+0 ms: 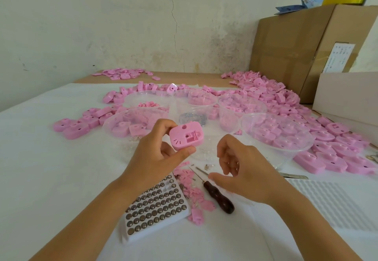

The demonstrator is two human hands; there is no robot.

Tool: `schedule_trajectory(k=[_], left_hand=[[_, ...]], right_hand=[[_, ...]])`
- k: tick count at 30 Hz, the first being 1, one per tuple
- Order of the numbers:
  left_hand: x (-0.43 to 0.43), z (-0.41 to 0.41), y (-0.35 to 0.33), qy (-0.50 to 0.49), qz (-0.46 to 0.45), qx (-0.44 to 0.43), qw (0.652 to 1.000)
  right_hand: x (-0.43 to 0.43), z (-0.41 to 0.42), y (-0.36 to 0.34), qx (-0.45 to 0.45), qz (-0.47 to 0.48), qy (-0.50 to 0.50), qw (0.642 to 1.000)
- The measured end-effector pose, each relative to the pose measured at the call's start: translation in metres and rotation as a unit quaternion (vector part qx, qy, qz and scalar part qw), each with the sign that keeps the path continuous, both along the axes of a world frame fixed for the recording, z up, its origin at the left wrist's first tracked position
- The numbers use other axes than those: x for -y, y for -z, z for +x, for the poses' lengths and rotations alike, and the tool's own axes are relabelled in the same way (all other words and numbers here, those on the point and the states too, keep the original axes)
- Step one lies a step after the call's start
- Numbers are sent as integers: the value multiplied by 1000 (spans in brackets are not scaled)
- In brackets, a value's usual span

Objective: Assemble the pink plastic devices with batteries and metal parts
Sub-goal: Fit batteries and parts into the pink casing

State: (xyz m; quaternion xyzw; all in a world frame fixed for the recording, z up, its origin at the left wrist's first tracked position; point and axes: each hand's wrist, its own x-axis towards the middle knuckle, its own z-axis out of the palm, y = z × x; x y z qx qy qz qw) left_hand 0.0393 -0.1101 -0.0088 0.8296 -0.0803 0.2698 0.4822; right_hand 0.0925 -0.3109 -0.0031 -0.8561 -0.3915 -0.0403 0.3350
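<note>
White-covered bench (61, 168) by cracked wall (173, 15): left hand (159, 152) pinches pink rounded plastic device shell (185, 137) above bench middle, cavity turned up, likely for loading; right hand (237, 170), fingers loosely curled, apparently empty, near white tray of button batteries (155, 203) at front edge.

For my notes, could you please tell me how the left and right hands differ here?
The left hand pinches a pink device; the right hand holds nothing. The left hand's fingers curl round it; the right hand's hang loosely, above the screwdriver. Both are bare, over the table.
</note>
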Motion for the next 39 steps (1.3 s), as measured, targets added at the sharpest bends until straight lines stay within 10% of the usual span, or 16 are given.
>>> schedule_trajectory(k=[6, 22, 32, 39], left_hand=[[0, 2, 7, 61, 64, -105, 991], [3, -1, 4, 67, 102, -156, 980], [3, 4, 4, 47, -105, -144, 983], [11, 3, 1, 133, -285, -189, 930]], right_hand=[[14, 8, -4, -46, -184, 30, 981], [0, 16, 17, 0, -151, 111, 982], [-6, 15, 18, 22, -139, 100, 985], [3, -2, -13, -262, 271, 9, 926]])
